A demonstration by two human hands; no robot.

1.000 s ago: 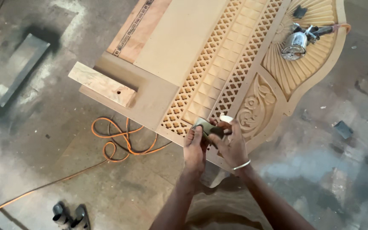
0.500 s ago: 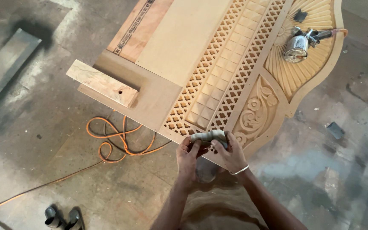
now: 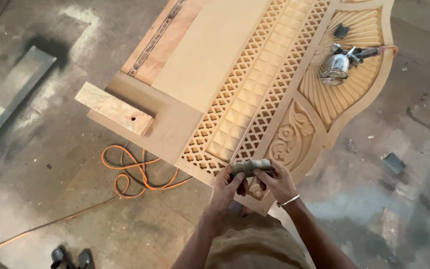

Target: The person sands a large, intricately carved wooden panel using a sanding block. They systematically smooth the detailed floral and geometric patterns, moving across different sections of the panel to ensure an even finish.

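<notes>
My left hand [image 3: 228,185] and my right hand [image 3: 276,182] together hold a small rolled piece of grey-green sandpaper [image 3: 251,166], each pinching one end. They hover over the near edge of a large carved wooden panel [image 3: 210,74] with lattice strips, a row of raised squares and a floral carving [image 3: 289,141]. A thin metal bangle sits on my right wrist. The panel lies flat above a dusty concrete floor.
A metal power tool [image 3: 338,65] rests on the fan-shaped carving at the panel's far end. A loose wood block [image 3: 114,108] lies on the panel's left corner. An orange cable [image 3: 133,174] coils on the floor. A grey slab [image 3: 15,87] lies at left.
The view has shifted a little. My hands have lifted slightly off the lattice edge and now hold the sandpaper roll stretched level between them.
</notes>
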